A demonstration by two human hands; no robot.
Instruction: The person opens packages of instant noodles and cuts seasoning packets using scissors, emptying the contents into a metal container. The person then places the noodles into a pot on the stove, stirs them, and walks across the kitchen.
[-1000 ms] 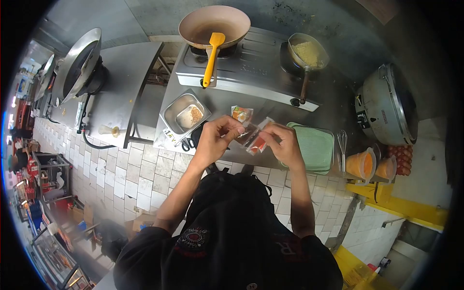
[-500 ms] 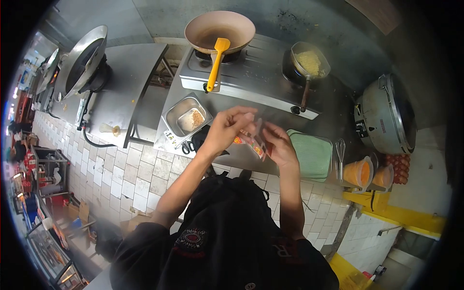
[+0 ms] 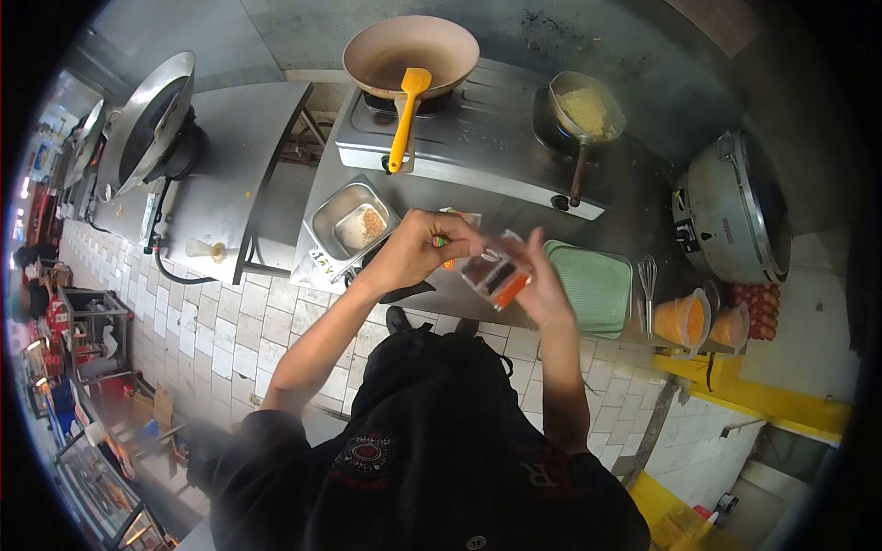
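Small clear plastic seasoning sachets [image 3: 496, 272], one part dark and one end orange-red, are held between my hands above the counter's front edge. My left hand [image 3: 415, 250] is closed, its thumb and fingertips pinching the sachets' upper left side. My right hand [image 3: 548, 292] is at their right side, fingers partly behind them and slightly blurred. Behind my left fingers a colourful wrapper [image 3: 471, 219] shows in part. Left of that hand stands a steel container [image 3: 323, 223] with white and brown granules. To the right is a green ribbed tray [image 3: 588, 289].
On the stove [image 3: 496, 138] sit a wide pan [image 3: 367, 55] with a yellow spatula [image 3: 401, 129] across it and a small pan [image 3: 616, 115] holding noodles over a flame. A whisk [image 3: 648, 285], orange-filled tubs [image 3: 678, 321], a large cooker [image 3: 721, 220] and eggs [image 3: 758, 308] are at right.
The sachets have turned from nearly edge-on to flatter toward me, showing their dark and orange-red contents. My right hand has straightened its fingers beside them.
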